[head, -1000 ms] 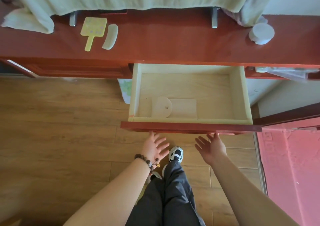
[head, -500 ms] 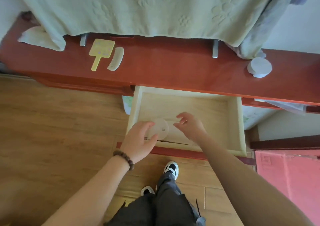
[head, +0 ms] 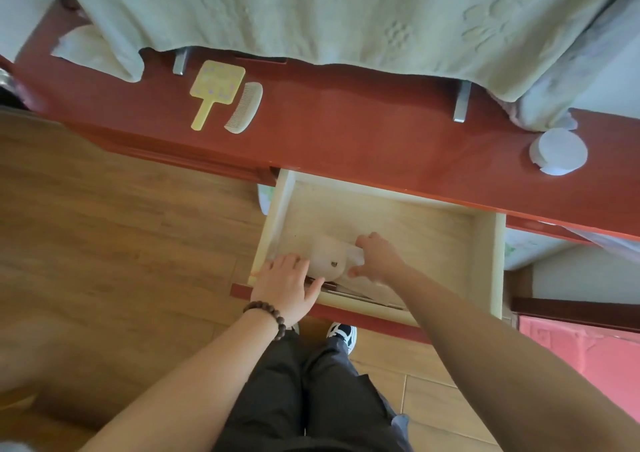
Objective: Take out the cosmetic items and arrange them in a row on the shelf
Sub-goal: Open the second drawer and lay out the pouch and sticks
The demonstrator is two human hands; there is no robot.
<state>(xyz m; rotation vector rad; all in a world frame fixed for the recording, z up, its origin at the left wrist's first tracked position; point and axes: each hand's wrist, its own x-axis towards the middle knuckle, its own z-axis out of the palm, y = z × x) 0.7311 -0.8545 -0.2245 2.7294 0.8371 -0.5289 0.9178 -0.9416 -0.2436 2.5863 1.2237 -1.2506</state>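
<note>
Wood flooring fills the lower left of the head view, and a red shelf [head: 346, 133] crosses the frame from 9 to 3 o'clock under a hanging green cloth [head: 311, 11]. On the shelf at about 11 o'clock lie a yellow mirror [head: 216, 88] and, just beside it, a pale comb [head: 245, 108], both with their long axes running roughly 1 to 7 o'clock. A round white puff [head: 558, 152] sits well apart from them at 2 o'clock.

Below the shelf a drawer [head: 485, 243] stands pulled out. Its remaining contents lie in the near left corner: a pale round disc [head: 327, 261] resting on a flat pale card [head: 367, 287], whose long axis seems to run from 10 to 4 o'clock along the drawer's front wall.

The left hand [head: 287, 287] reaches over the front wall, fingers straight and slightly spread, tips touching the disc's left edge; the disc lies at 2 o'clock from them. The right hand [head: 379, 259] comes in from 4 o'clock, with curled fingers and thumb pinching the disc's right side, so the disc lies at 9 o'clock from its fingertips. The disc sits between both hands, and the right hand appears to have the firmer hold. Lifting probably means raising the disc clear of the front wall, then carrying it toward 12 o'clock to the shelf. Whether the card is also gripped I cannot tell.
</note>
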